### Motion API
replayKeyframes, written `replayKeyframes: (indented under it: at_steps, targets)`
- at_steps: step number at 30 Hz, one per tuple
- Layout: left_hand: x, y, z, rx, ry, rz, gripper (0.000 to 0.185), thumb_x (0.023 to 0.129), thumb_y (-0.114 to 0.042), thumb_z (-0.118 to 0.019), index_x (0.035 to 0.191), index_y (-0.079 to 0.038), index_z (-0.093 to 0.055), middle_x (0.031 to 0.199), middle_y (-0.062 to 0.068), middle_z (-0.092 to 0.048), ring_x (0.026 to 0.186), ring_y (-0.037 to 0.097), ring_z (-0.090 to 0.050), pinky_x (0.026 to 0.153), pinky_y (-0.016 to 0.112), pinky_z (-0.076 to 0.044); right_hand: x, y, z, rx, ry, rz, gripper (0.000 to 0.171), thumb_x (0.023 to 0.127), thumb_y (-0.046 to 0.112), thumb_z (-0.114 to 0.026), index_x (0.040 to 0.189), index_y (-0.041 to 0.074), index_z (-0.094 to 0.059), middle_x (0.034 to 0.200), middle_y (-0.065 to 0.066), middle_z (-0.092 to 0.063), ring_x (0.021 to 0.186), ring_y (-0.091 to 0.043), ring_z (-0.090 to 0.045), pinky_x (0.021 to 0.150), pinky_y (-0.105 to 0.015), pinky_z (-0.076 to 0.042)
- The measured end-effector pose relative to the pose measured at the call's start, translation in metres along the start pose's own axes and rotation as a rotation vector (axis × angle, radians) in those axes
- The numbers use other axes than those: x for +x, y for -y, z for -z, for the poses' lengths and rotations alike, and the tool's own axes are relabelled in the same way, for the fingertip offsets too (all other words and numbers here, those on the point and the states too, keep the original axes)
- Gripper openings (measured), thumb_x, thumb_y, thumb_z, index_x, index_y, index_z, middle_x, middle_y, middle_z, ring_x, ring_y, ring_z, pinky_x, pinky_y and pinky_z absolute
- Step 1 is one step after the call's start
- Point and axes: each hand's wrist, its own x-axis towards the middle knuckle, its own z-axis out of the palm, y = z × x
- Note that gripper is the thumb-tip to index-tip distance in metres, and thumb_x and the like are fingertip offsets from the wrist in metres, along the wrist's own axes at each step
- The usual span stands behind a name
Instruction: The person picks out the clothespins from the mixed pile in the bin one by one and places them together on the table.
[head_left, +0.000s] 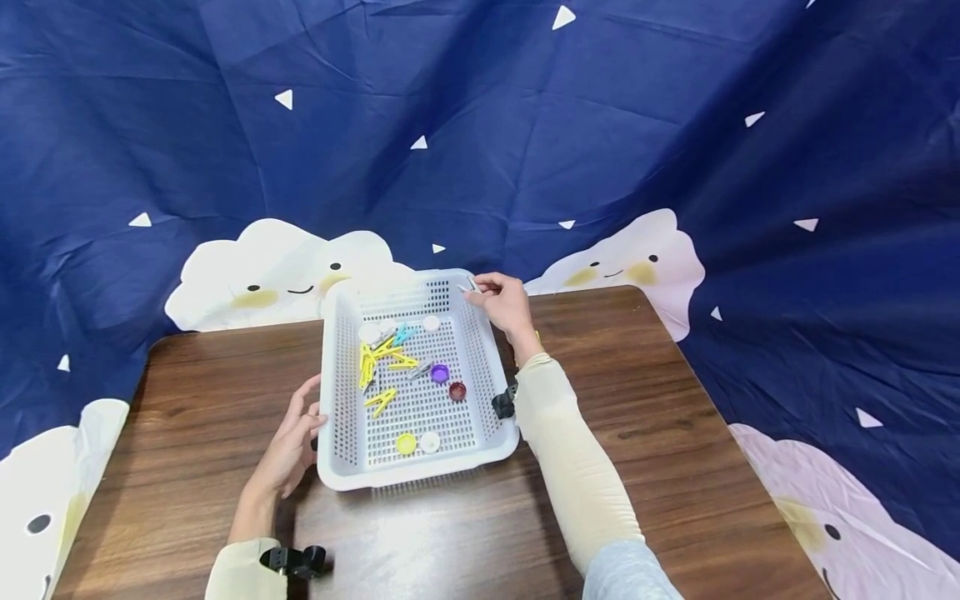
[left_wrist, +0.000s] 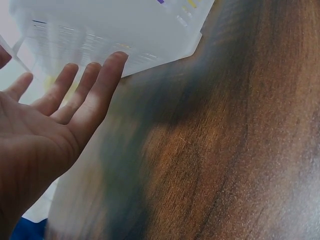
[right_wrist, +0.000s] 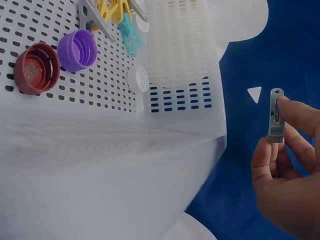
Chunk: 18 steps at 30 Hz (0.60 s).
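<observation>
My right hand (head_left: 504,302) pinches a grey clothespin (right_wrist: 276,116) between thumb and fingers, up at the far right corner of a white plastic basket (head_left: 420,475). Beside the basket's left wall is my left hand (left_wrist: 60,120), its fingers loosely extended and the fingertips right at the wall. Inside the basket lie several yellow clothespins (head_left: 382,402), a light blue clothespin (right_wrist: 131,37) and some grey clothespins (head_left: 420,370). Bottle caps are spread among them: a purple cap (right_wrist: 77,50), a dark red cap (right_wrist: 36,69), a yellow cap (head_left: 406,443) and several white caps (head_left: 430,442).
The basket stands on a dark wooden table (head_left: 637,433). Behind the table hangs a blue cloth (head_left: 480,108) printed with clouds and white triangles. Something small and yellow (head_left: 537,337) shows just past the right wrist, mostly hidden by the arm.
</observation>
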Motion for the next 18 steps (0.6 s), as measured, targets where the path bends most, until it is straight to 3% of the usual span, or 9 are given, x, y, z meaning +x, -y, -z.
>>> replayKeyframes:
  at_steps: [18]
  targets:
    - [0.000,0.001,0.001,-0.003,0.001,0.000,0.062,0.107,-0.016,-0.037,0.161,-0.028,-0.008,0.154,0.027,-0.028,0.124,0.025,-0.054,0.088,0.055,-0.049,0.006,-0.003,0.017,-0.006,0.020,0.015,0.029,0.084,0.008,-0.080,0.110,-0.003,-0.075,0.085,0.000,-0.064,0.076,-0.010,-0.053,0.069,-0.021,-0.044]
